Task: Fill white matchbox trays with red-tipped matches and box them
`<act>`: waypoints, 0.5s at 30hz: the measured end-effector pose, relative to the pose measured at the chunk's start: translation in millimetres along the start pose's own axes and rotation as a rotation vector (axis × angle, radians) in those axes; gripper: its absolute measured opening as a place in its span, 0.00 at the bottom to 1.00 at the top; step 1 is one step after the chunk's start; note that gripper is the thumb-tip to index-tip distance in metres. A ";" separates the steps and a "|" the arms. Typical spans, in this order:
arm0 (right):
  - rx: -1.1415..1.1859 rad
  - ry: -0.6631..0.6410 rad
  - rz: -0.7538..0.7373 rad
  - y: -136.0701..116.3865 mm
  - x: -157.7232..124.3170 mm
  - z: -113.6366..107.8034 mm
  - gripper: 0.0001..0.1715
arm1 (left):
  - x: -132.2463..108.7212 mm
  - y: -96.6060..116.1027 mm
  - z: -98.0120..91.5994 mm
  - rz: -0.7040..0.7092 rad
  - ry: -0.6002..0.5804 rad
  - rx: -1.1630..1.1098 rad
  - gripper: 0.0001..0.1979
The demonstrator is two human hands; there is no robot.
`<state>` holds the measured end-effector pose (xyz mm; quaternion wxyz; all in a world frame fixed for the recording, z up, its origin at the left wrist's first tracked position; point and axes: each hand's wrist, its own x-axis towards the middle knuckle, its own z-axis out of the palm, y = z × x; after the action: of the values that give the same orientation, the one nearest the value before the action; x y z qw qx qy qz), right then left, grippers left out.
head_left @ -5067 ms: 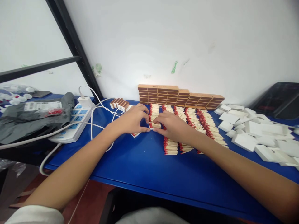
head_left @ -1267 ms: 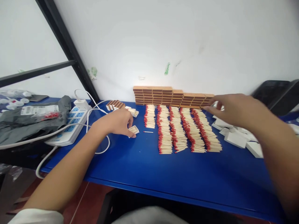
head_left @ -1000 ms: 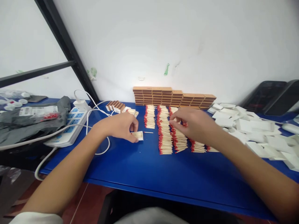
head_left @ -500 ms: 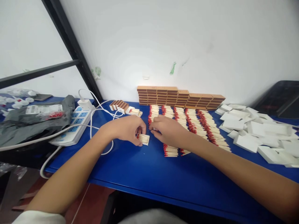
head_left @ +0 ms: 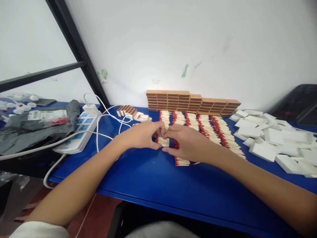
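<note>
Between my hands is a small white matchbox tray (head_left: 163,144) with red-headed matches lying in it. My left hand (head_left: 151,134) grips its left side, thumb at the front and fingers curled behind. At its right side my right hand (head_left: 184,140) is closed, with the index finger over the matches and the thumb low at the front edge. Whether loose matches are in its fingers is hidden. Directly behind and to the right, matches (head_left: 192,122) lie in several rows, partly covered by my right hand.
Brown matchbox sleeves (head_left: 180,100) are stacked along the wall. White trays (head_left: 262,132) are heaped at the right. Sleeves on edge (head_left: 126,111) and a filled tray (head_left: 142,116) are at the back left, near a power strip (head_left: 83,130), white cables and a grey plastic bag (head_left: 47,119).
My left hand has carried the tray to the right, up to the match rows. My right hand has come down from the nearest row onto the tray's right side.
</note>
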<state>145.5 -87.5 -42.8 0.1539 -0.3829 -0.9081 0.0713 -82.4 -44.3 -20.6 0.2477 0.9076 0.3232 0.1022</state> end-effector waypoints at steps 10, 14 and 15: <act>-0.053 -0.057 0.141 4.8 9.0 1.6 0.13 | 2.8 -11.5 -4.1 0.087 0.038 0.007 0.08; -0.093 -0.021 0.130 9.0 8.5 4.8 0.13 | 4.0 -14.2 -4.8 0.073 0.083 0.077 0.10; -0.109 0.001 0.125 10.6 8.5 5.7 0.13 | 4.3 -14.1 -5.1 0.058 0.093 0.091 0.10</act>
<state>145.0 -74.1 -48.9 0.1287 -0.4468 -0.8848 0.0310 -88.4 -30.2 -23.4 0.1880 0.9212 0.3120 0.1367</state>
